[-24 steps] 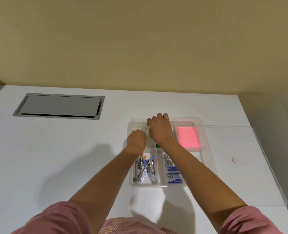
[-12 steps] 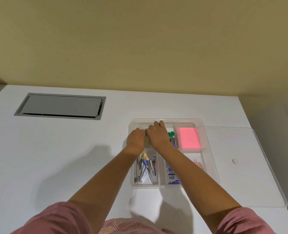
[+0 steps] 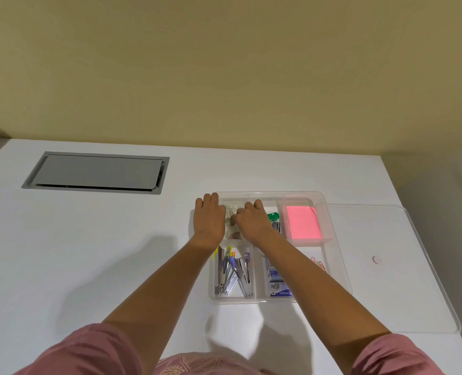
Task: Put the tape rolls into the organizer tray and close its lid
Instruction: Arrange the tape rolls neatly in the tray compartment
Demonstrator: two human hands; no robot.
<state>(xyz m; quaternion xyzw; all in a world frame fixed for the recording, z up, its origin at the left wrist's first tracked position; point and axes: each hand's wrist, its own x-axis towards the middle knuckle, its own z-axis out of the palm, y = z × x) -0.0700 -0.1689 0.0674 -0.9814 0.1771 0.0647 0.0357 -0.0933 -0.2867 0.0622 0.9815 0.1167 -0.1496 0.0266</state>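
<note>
Left hand (image 3: pixel 209 221) shifted to clear plastic tray (image 3: pixel 338 255) edge, fingers flat; right hand (image 3: pixel 251 221) curled over round tape rolls (image 3: pixel 231 212).

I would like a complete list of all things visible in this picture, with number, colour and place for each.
table: one, white, fills the lower view
floor-style hatch: one, grey, set in the table, far left
organizer tray: one, clear, centre right
lid: one, clear, flat on the table right of the tray
tape rolls: count unclear, clear, far left compartment, partly hidden by hands
sticky notes: one pad, pink, far right compartment
staplers: several, silver, near left compartment
staple boxes: a few, blue, near middle compartment
paper clips: a few, coloured, near right compartment
green item: one, far middle compartment
left hand: over tape compartment
right hand: beside it
sleeves: two, pink, bottom edge
</note>
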